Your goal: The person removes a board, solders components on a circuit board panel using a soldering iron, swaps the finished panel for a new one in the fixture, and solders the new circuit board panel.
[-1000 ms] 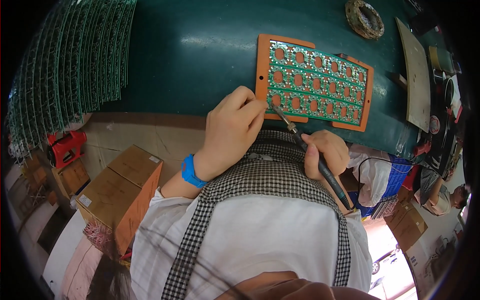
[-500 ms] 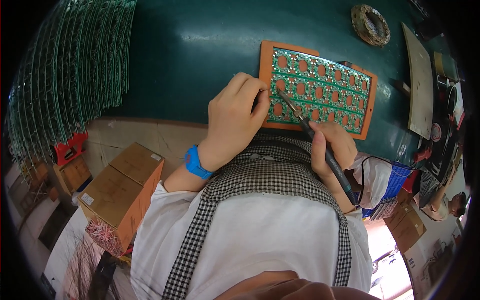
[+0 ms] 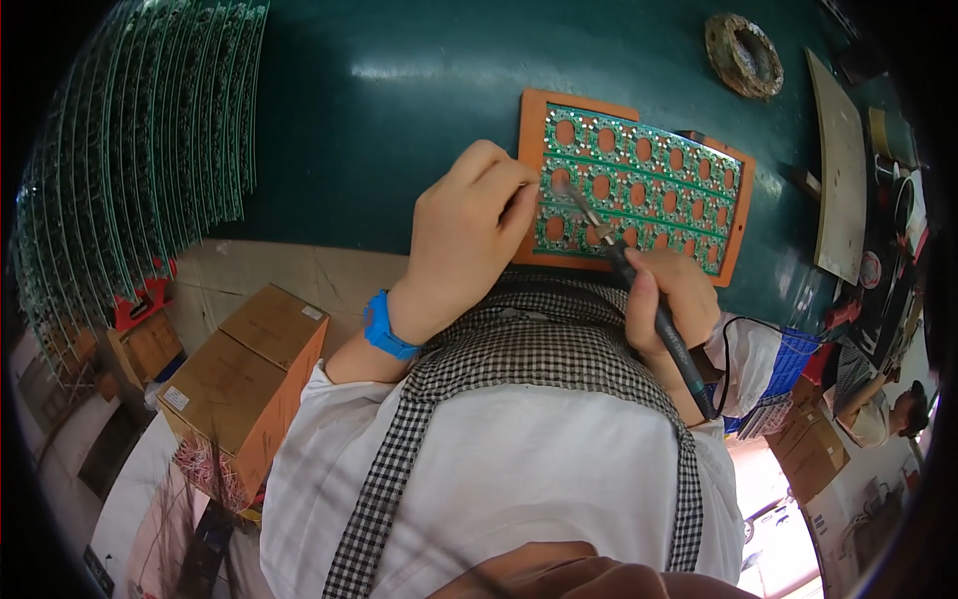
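Observation:
A green circuit board panel (image 3: 619, 166) with rows of round cut-outs lies in an orange-brown frame (image 3: 531, 130) on the table. My right hand (image 3: 675, 296) is closed round a soldering iron (image 3: 639, 270) with a dark handle. Its metal tip points up and left, over the panel's left part near a cut-out in the middle row. My left hand (image 3: 469, 225), with a blue wristband (image 3: 389, 327) on its wrist, pinches at the frame's left edge. Whatever lies between those fingertips is too small to make out.
Many green circuit panels (image 3: 150, 130) stand in a dense row at the far left of the green table (image 3: 399, 120). A crusty ring-shaped dish (image 3: 743, 57) sits at the back right, near a pale board (image 3: 836, 170). Cardboard boxes (image 3: 239, 369) stand below left. Another person (image 3: 878, 411) is at far right.
The soldering iron's tip has drawn slightly back to the right and up from the panel, with my right hand shifting a little right. My left hand stays nearly in place.

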{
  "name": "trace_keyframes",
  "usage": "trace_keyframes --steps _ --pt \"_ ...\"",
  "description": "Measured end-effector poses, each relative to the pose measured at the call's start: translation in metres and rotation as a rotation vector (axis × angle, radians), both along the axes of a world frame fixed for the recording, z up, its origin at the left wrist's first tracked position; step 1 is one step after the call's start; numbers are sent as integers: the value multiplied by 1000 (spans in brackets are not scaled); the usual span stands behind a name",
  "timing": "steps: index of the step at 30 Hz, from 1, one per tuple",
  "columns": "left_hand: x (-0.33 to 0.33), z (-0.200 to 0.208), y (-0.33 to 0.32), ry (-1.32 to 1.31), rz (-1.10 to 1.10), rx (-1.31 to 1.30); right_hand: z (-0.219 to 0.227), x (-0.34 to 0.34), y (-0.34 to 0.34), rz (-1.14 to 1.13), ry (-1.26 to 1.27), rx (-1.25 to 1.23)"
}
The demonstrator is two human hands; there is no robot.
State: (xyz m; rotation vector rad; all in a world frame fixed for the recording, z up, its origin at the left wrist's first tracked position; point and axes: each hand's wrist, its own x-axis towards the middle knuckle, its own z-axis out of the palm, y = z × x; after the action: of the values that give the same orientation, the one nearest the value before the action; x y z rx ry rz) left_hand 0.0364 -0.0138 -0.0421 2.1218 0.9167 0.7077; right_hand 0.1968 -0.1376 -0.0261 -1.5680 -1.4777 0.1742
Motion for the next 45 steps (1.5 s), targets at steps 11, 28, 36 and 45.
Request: trace_keyframes --steps 11,28,36,45 --pt "18 -2 14 30 86 18 4 3 19 -92 83 -139" --pt "18 15 2 149 51 -116 20 62 8 -343 -97 100" --pt "30 8 -21 347 103 126 29 199 136 -359 159 -94" --pt "35 40 -17 220 146 214 -21 231 222 -345 -220 -170"
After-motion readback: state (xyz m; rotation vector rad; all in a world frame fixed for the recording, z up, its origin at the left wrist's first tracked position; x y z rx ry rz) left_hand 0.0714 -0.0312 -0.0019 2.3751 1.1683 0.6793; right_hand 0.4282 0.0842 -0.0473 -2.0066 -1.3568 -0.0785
